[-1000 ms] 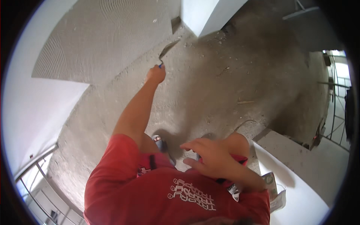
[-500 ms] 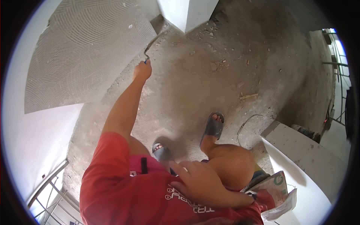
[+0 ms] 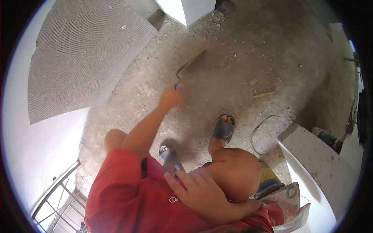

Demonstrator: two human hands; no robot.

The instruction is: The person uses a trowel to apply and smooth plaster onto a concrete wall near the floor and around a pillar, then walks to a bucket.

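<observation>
While the blur leaves its exact edges uncertain, the head view shows a trowel [image 3: 194, 60] just above or on the dusty floor [image 3: 233, 73], ahead of the feet and pointing far and right. The left hand [image 3: 171, 96] is curled around its blue handle; the right hand [image 3: 202, 190] lies near the lap, fingers loosely spread, with nothing visible in its grasp. The trowel should be light and stiff, its thin blade unlikely to break; the handle is the place to grip, since grit could make the metal slippery. Far left, ridged mortar [image 3: 89, 58] covers part of the wall. A wood scrap [image 3: 264, 94] and a loose wire [image 3: 254, 134] lie right of the feet and could snag a step. Near right, the bent knee [image 3: 241, 173] partly blocks a sack [image 3: 291, 198].
</observation>
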